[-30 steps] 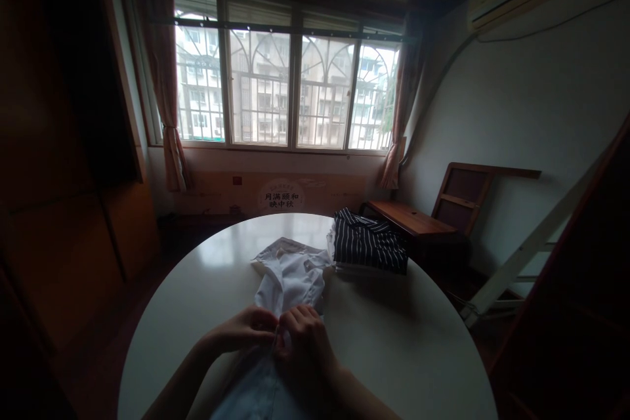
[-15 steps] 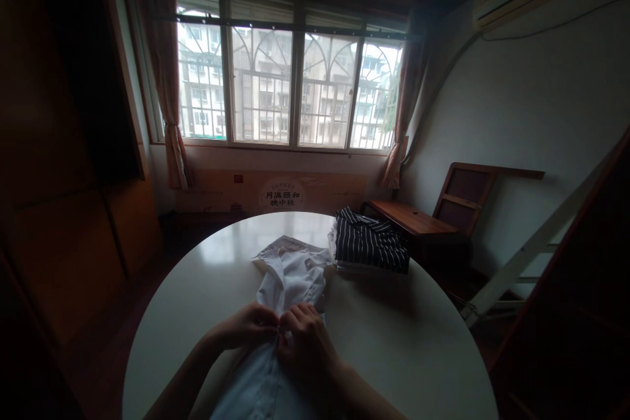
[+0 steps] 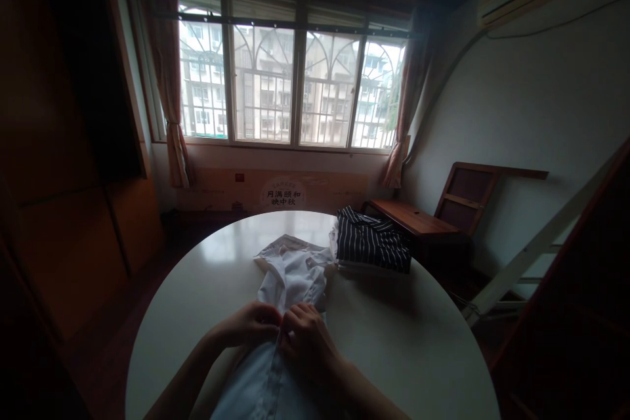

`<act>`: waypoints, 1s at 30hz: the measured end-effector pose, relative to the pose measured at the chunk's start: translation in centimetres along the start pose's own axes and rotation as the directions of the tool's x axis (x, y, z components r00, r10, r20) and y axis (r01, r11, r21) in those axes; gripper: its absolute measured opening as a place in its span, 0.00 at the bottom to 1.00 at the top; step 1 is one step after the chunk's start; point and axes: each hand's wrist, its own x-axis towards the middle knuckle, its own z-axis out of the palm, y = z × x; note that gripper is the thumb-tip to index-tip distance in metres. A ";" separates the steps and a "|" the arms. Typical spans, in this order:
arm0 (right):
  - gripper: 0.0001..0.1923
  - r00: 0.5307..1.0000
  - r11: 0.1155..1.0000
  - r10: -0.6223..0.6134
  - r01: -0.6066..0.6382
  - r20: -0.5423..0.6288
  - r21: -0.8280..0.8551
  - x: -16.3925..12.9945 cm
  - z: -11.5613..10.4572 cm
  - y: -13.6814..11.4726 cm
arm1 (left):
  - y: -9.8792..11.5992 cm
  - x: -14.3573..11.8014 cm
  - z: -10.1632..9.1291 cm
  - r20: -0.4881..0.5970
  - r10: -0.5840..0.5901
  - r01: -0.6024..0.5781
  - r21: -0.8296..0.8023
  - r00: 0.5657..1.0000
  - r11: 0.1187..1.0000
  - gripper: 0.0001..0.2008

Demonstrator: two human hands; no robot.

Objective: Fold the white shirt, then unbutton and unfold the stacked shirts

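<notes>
As one table [image 3: 170, 335] fills lower centre, left to right: one left hand [image 3: 256, 325], fingertips pinching one shirt [image 3: 292, 279] at lower centre; one right hand [image 3: 306, 335], fingers curled closed on it; one pile [image 3: 373, 246]. Since earlier frame: grip same, scene slightly rightward.

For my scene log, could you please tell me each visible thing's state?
White cloth garment: laid out, rumpled at far end
Left hand: fingers closed on garment
Right hand: fingers closed on garment
Black, white-striped fabric shirt: folded, atop white cloth pile
Pinkish fabric curtains: drawn aside
White-framed glass window: uncovered; shut or not unclear
</notes>
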 end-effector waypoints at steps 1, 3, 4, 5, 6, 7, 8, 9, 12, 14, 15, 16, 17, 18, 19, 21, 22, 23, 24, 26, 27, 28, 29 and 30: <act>0.05 1.000 1.000 -0.005 0.005 0.006 0.013 0.0 0.0 0.0 | 0.0 0.0 0.0 -0.003 0.000 0.000 0.002 1.000 1.000 0.12; 0.05 1.000 0.999 -0.012 0.011 0.019 0.040 0.0 -0.1 0.1 | -0.1 0.0 0.0 -0.007 0.006 -0.006 -0.005 1.000 1.000 0.12; 0.05 1.000 0.999 -0.012 0.011 0.023 0.053 0.0 -0.2 0.1 | -0.1 0.0 0.0 -0.005 0.010 -0.010 -0.012 1.000 1.000 0.12; 0.05 1.000 0.998 -0.014 0.012 0.025 0.065 0.0 -0.2 0.1 | -0.1 0.0 0.0 -0.001 0.013 -0.013 -0.021 1.000 1.000 0.12; 0.05 1.000 0.997 -0.013 0.011 0.026 0.074 0.0 -0.2 0.1 | -0.1 -0.1 0.0 0.004 0.014 -0.014 -0.030 1.000 0.999 0.12; 0.05 1.000 0.997 -0.012 0.010 0.028 0.081 0.0 -0.3 0.0 | -0.1 -0.1 0.0 0.007 0.015 -0.015 -0.037 1.000 0.999 0.12; 0.05 1.000 0.996 -0.010 0.007 0.029 0.085 0.0 -0.3 0.0 | -0.1 -0.1 0.0 0.010 0.018 -0.017 -0.043 1.000 0.999 0.11; 0.05 1.000 0.996 -0.005 0.002 0.030 0.087 0.1 -0.3 0.0 | -0.1 -0.1 0.0 0.012 0.023 -0.022 -0.049 1.000 0.999 0.11; 0.07 0.999 0.996 0.015 -0.018 0.042 0.090 0.1 -0.1 -0.1 | -0.2 -0.1 -0.1 0.028 0.048 -0.046 -0.075 0.998 0.996 0.11; 0.08 0.998 0.995 0.037 -0.041 0.051 0.087 0.0 0.2 -0.1 | -0.4 -0.1 -0.1 0.041 0.063 -0.059 -0.093 0.997 0.994 0.10; 0.09 0.997 0.995 0.051 -0.055 0.055 0.084 -0.1 0.3 0.0 | -0.4 -0.1 -0.1 0.044 0.070 -0.065 -0.098 0.997 0.993 0.10; 0.09 0.996 0.994 0.064 -0.068 0.058 0.080 -0.1 0.3 0.0 | -0.5 0.0 -0.1 0.047 0.075 -0.070 -0.101 0.996 0.992 0.10; 0.09 0.996 0.994 0.072 -0.077 0.061 0.077 -0.2 0.3 0.0 | -0.5 0.0 -0.1 0.047 0.078 -0.073 -0.100 0.996 0.992 0.10; 0.09 0.995 0.994 0.073 -0.078 0.066 0.078 -0.3 0.3 0.0 | -0.6 0.0 -0.2 0.045 0.079 -0.074 -0.097 0.996 0.993 0.10; 0.09 0.995 0.994 0.070 -0.075 0.070 0.081 -0.3 0.3 0.0 | -0.6 0.0 -0.2 0.042 0.079 -0.075 -0.093 0.996 0.993 0.10; 0.07 0.995 0.992 0.071 -0.078 0.075 0.096 -0.4 0.1 -0.1 | -0.7 0.1 -0.2 0.035 0.084 -0.081 -0.094 0.996 0.992 0.11; 0.06 0.994 0.991 0.075 -0.083 0.075 0.105 -0.4 0.0 -0.1 | -0.8 0.1 -0.2 0.033 0.089 -0.085 -0.103 0.996 0.991 0.11; 0.05 0.994 0.990 0.081 -0.089 0.075 0.113 -0.4 -0.1 -0.2 | -0.8 0.1 -0.2 0.038 0.094 -0.089 -0.119 0.995 0.989 0.12; 0.05 0.993 0.988 0.087 -0.096 0.074 0.120 -0.4 -0.1 -0.2 | -0.9 0.1 -0.2 0.049 0.099 -0.091 -0.141 0.994 0.986 0.12; 0.04 0.993 0.986 0.089 -0.098 0.079 0.133 -0.4 -0.1 -0.2 | -0.9 0.1 -0.2 0.075 0.103 -0.088 -0.183 0.992 0.979 0.13; 0.04 0.993 0.985 0.086 -0.097 0.083 0.140 -0.5 -0.1 -0.2 | -0.9 0.0 -0.2 0.085 0.102 -0.084 -0.199 0.991 0.976 0.13; 0.04 0.993 0.984 0.084 -0.096 0.087 0.147 -0.5 0.0 -0.2 | -0.9 0.0 -0.2 0.090 0.100 -0.079 -0.211 0.991 0.974 0.13; 0.04 0.992 0.984 0.083 -0.096 0.092 0.153 -0.5 0.0 -0.2 | -0.9 0.0 -0.2 0.089 0.096 -0.075 -0.217 0.991 0.973 0.13; 0.03 0.992 0.983 0.079 -0.094 0.098 0.159 -0.5 -0.1 -0.2 | -0.8 0.0 -0.2 0.084 0.091 -0.070 -0.219 0.992 0.973 0.13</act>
